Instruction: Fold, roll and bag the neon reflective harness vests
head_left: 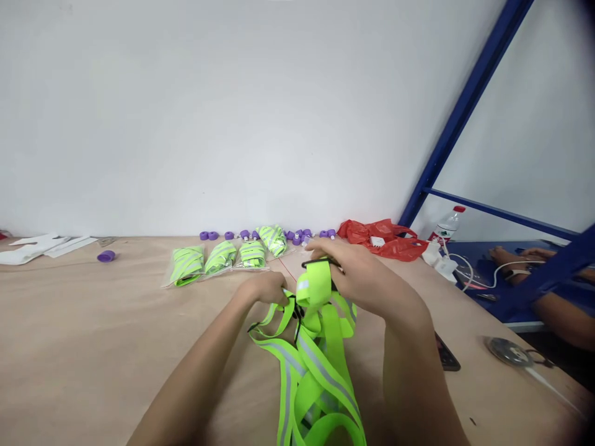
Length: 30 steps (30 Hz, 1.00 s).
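A tangle of neon green reflective straps (328, 371) with grey stripes and black buckles lies in front of me and runs down past the lower edge of the view. My right hand (356, 272) grips a folded or rolled part of the straps by a black buckle piece, holding it above the table. Just to its left, my left hand (269, 288) is closed on another strap section near a black clip. The fingertips of both hands are partly hidden.
Several clear bags of folded green straps (186, 265) lie toward the wall, near purple caps (209, 235). One purple cap (106, 256) is farther left, beyond it white sheets (35, 248). Rightward are a red plastic bag (404, 248), a phone (447, 353), a bottle (449, 228) and another person's arms (558, 310).
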Tool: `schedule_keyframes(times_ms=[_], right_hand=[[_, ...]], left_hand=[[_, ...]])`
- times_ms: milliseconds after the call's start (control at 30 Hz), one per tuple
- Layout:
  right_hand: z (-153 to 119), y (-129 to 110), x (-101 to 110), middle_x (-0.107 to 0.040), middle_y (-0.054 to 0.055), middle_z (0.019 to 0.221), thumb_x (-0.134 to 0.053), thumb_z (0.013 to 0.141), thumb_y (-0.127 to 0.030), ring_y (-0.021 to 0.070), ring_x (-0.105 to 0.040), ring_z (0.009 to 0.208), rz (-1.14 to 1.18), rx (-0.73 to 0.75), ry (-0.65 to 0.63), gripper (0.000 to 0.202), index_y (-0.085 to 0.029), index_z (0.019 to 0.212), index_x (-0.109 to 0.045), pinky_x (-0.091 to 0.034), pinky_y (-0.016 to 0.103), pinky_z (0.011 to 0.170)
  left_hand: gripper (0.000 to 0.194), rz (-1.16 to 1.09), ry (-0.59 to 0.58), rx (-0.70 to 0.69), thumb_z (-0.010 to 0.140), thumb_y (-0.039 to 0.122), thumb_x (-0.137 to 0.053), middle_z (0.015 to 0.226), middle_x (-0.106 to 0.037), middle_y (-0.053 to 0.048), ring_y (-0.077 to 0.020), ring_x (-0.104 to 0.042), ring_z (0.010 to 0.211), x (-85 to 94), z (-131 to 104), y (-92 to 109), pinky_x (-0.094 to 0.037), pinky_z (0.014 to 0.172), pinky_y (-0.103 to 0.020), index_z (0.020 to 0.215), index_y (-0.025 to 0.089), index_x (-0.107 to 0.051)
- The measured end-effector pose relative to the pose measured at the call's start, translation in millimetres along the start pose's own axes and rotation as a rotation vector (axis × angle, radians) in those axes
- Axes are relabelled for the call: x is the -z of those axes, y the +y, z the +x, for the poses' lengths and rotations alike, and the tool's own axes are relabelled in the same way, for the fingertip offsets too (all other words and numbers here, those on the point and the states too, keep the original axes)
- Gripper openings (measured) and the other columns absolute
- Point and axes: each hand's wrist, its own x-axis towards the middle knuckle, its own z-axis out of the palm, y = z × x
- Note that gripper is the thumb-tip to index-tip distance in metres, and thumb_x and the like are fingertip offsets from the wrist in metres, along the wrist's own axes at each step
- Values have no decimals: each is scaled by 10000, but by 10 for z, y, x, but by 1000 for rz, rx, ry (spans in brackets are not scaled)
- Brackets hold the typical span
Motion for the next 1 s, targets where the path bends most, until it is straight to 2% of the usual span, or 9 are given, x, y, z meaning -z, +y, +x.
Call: schedule_keyframes(times_ms=[167,267,400,533,600,667,733,900,1000], right_hand=[[-16,14,41,-721,34,929,-536,836,-152,201,-631,798,-325,-278,180,160,-227,925,-645,-358,277,596],[-61,-21,114,-650,-4,704,-547,809,-154,164,-548,631,-313,-363,106,125,-227,717,-591,-256,272,520],[-46,-17,90,-586,-23,592,-567,773,-103,129,-498,542,-25,-202,-313,183,-215,627,-567,-265,253,501],[58,61,-27,-629,39,670,-564,732,-56,133,-488,534,-261,-395,-126,188,-191,603,-581,-229,276,495],[93,82,-51,-655,35,681,-557,724,-42,132,-517,545,-154,-339,-198,197,-188,642,-658,-268,265,498],[107,82,-55,-684,4,686,-550,737,-41,128,-562,567,127,-178,-414,261,-205,761,-751,-333,237,511],[111,84,-67,-700,-21,695,-528,748,-37,118,-572,560,299,-80,-534,340,-226,863,-786,-362,218,513],[139,173,-161,-673,-1,593,-506,642,37,126,-550,543,-64,-231,-256,320,-198,631,-724,-315,231,507],[154,183,-201,-773,-1,843,-477,665,35,153,-665,740,90,-74,-356,441,-238,842,-775,-408,218,602]], left_hand=[[203,-103,48,18,660,330,-633,700,-722,-32,-220,-651,667,362,-266,-113,-415,562,-273,765,193,-741],[233,-169,167,35,731,361,-579,738,-742,-33,-217,-667,706,545,-457,-138,-438,598,-270,774,196,-738],[270,-391,541,97,789,433,-598,768,-763,-37,-234,-688,746,727,-706,-170,-458,612,-275,783,200,-734],[282,-699,882,72,751,466,-715,658,-713,-37,-206,-645,637,831,-880,-262,-455,544,-262,701,189,-705],[305,-933,959,47,715,454,-754,574,-638,-16,-164,-577,532,865,-921,-336,-439,480,-248,618,184,-649],[306,-1148,978,6,696,432,-760,543,-577,8,-132,-526,483,892,-941,-408,-442,446,-235,604,183,-607],[286,-1246,947,-22,696,430,-750,582,-582,12,-131,-545,508,909,-955,-455,-488,466,-235,664,177,-622],[386,-1069,832,5,731,481,-775,855,-700,-32,-191,-691,726,901,-1003,-441,-582,634,-288,922,175,-638],[392,-1075,824,-21,710,420,-816,867,-699,-8,-188,-698,743,889,-1017,-397,-576,666,-304,928,210,-568]])
